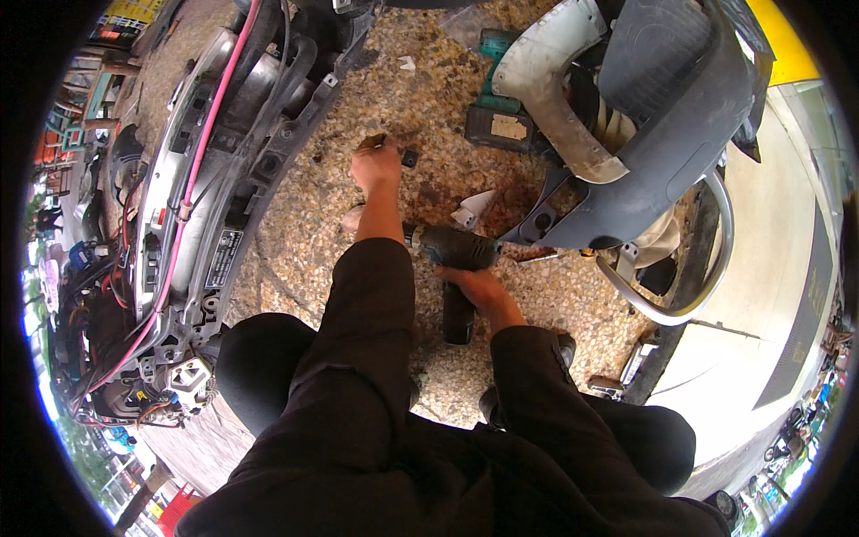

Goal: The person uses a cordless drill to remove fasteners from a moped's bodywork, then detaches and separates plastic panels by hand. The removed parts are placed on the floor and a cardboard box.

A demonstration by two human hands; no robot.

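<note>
A dark cordless drill (pixel 452 248) is in my right hand (pixel 481 291), whose fingers wrap its grip just below the body. The drill's nose points left and passes behind my left forearm, so its tip is hidden. My left hand (pixel 377 168) reaches farther out, low over the speckled floor (pixel 304 242), with its fingers drawn together. Something small and dark shows at those fingertips, too small to name. Right beside that hand lies a small black square piece (pixel 409 158). A pale broken shard (pixel 474 208) rests on the floor beyond the drill.
Along the left stands a vehicle's stripped frame (pixel 242 170) with a pink cable (pixel 192 183). At the far right are a large grey plastic scooter panel (pixel 644 152), a green power tool (pixel 495 89) and a curved metal handle (pixel 702 295). My knees flank the work spot.
</note>
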